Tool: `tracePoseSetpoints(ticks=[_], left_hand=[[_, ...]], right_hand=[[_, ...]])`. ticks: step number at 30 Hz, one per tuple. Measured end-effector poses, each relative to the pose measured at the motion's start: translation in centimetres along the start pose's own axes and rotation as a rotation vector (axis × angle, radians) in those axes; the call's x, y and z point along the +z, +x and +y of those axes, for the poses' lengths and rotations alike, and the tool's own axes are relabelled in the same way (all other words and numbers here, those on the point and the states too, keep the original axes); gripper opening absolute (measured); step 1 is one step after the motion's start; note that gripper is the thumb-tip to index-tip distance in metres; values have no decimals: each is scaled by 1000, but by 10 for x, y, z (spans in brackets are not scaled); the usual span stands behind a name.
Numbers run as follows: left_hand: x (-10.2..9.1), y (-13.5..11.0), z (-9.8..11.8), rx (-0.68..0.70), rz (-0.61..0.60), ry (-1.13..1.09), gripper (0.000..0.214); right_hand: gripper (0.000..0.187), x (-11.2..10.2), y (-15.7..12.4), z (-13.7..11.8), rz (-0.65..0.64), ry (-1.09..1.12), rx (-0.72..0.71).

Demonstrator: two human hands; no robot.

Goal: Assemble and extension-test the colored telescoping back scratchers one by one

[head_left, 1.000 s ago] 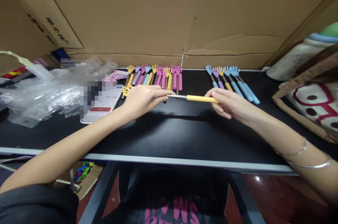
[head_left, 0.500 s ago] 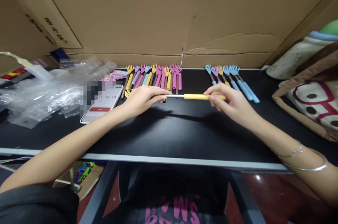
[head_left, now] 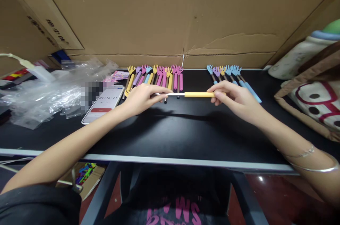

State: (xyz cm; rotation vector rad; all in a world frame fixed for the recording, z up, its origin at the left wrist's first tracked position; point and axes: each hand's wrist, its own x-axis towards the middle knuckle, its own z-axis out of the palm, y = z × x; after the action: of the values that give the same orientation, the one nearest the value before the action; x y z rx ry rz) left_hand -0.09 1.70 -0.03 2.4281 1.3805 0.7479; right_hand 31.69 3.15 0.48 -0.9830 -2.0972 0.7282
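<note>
Level above the black table, a back scratcher with a yellow grip and a metal rod spans my two hands. My left hand is closed around its rod end, and a yellow claw head shows just beyond my knuckles. My right hand pinches the far end of the yellow grip between thumb and fingers. Behind my left hand lies a row of back scratchers in pink, yellow, purple and blue. A smaller group of back scratchers, mostly blue, lies behind my right hand.
A phone showing a timer lies under my left forearm, beside a heap of clear plastic bags. At right are a bag and a bottle. Cardboard walls the back. Below the table edge sits a box of colourful items.
My right hand's fingers have shifted on the yellow grip, with the thumb now on top. The back scratcher has risen very slightly; my left hand stays almost in place.
</note>
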Motion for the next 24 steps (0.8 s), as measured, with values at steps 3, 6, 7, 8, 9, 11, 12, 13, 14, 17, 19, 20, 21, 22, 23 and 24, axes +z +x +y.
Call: tracePoseSetpoints(ticks=[3,6,7,8,9,11,12,13,14,17,19,20,21,22,23,24], left_hand=[[1,0,-2,15,22,23,31],[1,-2,0,50,56,84,29],[2,-3,1,70,76,118,28],[2,-4,2,93,101,157,29],[2,-6,3,119,127,199,29],[2,-8,5,167,171,286,33],[1,-9,6,188,191,330,35],[1,-9,6,208,208,373,36],[1,-10,6,226,223,413,37],[1,-9,6,271,243,499,39],[1,-8,5,284,237,526,39],[2,-8,5,286,233,536,39],[3,-8,5,287,230,544,38],[3,-8,4,288,226,549,38],[4,-8,4,290,221,550,37],[5,-8,4,290,216,544,36]], right_hand=[[35,1,-1,-1,-50,54,15],[38,1,-1,-4,-107,143,60],[38,1,-1,-5,-123,175,79],[38,1,-2,-6,-136,209,99],[37,1,-2,-6,-149,243,126],[37,2,-3,-6,-173,305,192],[37,3,-4,-6,-188,334,226],[37,4,-4,-5,-203,358,255],[37,5,-5,-5,-216,375,275],[36,8,-6,-4,-219,367,268],[37,9,-5,-4,-194,308,224],[37,9,-5,-4,-176,268,196],[38,10,-4,-5,-159,226,169],[39,10,-4,-5,-144,185,142],[39,10,-4,-5,-130,150,115],[39,10,-4,-5,-112,119,83]])
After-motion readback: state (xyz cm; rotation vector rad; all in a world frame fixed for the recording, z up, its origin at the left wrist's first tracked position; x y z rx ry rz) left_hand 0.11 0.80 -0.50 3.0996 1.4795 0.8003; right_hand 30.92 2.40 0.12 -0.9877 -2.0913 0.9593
